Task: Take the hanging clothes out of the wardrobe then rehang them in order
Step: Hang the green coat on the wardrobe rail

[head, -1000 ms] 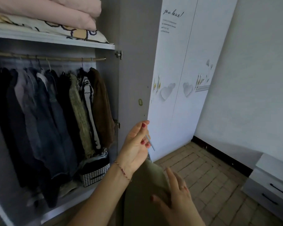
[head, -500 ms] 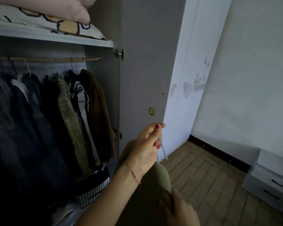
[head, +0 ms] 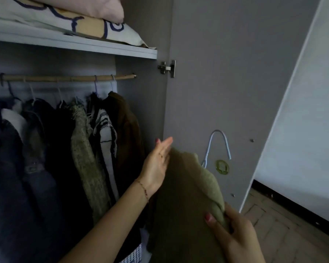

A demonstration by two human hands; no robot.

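An olive-green garment (head: 186,196) on a white wire hanger (head: 217,145) hangs in front of the open wardrobe. My right hand (head: 234,236) grips its right shoulder at the lower right. With straight fingers, my left hand (head: 157,164) lies flat against the garment's left shoulder. The hanger's hook sticks up free, well below the wooden rail (head: 65,78). Several dark coats, a green knit (head: 85,149) and a brown jacket (head: 127,133) hang on the rail at left.
The open wardrobe door (head: 226,82) stands right behind the hanger. A shelf (head: 74,44) above the rail carries folded bedding (head: 61,18). A checked basket (head: 135,255) sits at the wardrobe bottom. Brick-pattern floor (head: 292,234) lies at the lower right.
My left hand has let go of the hanger hook and now lies flat on the garment's left shoulder. My right hand took hold of the right shoulder. The garment rose towards the wardrobe.
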